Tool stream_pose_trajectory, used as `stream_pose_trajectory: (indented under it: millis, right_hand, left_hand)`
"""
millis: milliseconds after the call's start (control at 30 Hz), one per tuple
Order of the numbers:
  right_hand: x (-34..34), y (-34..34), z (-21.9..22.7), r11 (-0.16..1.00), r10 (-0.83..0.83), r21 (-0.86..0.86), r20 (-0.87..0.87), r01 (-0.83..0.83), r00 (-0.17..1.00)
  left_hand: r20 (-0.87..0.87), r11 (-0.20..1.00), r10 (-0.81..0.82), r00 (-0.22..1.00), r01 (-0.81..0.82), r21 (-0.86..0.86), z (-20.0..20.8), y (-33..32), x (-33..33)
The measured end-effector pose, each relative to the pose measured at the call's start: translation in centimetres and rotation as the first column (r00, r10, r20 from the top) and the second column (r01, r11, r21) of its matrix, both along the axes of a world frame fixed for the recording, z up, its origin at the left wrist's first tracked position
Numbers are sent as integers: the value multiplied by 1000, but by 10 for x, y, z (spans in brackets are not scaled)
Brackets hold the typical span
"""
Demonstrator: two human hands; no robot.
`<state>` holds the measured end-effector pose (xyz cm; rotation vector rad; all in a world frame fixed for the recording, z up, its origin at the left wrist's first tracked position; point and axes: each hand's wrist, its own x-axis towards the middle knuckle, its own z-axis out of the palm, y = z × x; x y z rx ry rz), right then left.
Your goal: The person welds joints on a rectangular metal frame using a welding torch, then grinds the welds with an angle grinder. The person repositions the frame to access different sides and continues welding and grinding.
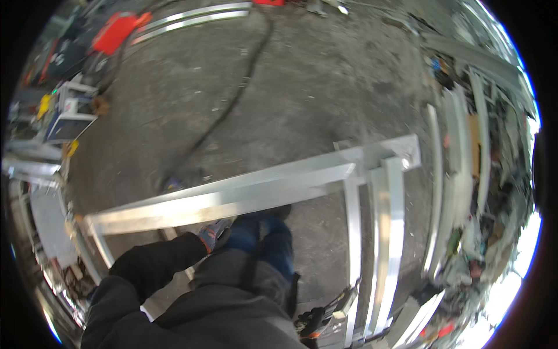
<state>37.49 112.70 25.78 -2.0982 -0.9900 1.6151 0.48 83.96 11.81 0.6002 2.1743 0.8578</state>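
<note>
A long silvery metal beam (232,198) lies across in front of me, with shorter metal bars (353,232) running back from its right part toward me. My left hand (214,234), in a grey and orange glove, is at the beam's near edge, left of my legs. Blur hides whether its fingers grip the beam. Low on the right, my right hand (311,323), in a dark glove with an orange edge, is closed around something dark that I cannot make out. A small pale block-like piece (344,305) is beside that hand, close to the bars.
A dark cable (235,96) winds over the grey concrete floor (308,75). Two metal bars (197,20) lie far left near a red object (114,33). Long profiles (459,151) and scrap line the right side. A white-topped stand (72,113) is at left.
</note>
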Motion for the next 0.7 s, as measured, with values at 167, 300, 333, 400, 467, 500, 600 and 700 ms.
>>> stream_pose_trajectory:
  millis: [167,300,333,400,467,500,600,700]
  right_hand:
    - [35,10,-90,967,214,-175,178,-183,960]
    - [1,67,-140,831,504,-318,81,-457,860]
    - [-10,77,-149,797,553,-328,63,-506,831]
    - [-30,94,-160,734,632,-337,21,-590,774]
    - [-46,105,-170,674,695,-339,-9,-656,719]
    - [-52,110,-174,641,725,-338,-25,-688,688]
    - [-67,124,-187,567,786,-348,-43,-747,617]
    - [-80,139,-193,490,843,-352,-44,-798,537]
  left_hand:
    - [634,700,-182,751,552,-453,10,-121,202]
    - [725,855,283,628,177,-487,40,-101,361]
    - [710,861,338,618,103,-499,44,-94,381]
    - [676,859,413,610,-13,-512,53,-77,406]
    - [653,854,457,603,-94,-512,60,-65,415]
    - [642,849,476,601,-125,-513,62,-61,416]
    - [612,837,520,596,-213,-504,68,-57,424]
    - [598,825,540,592,-235,-513,73,-65,445]
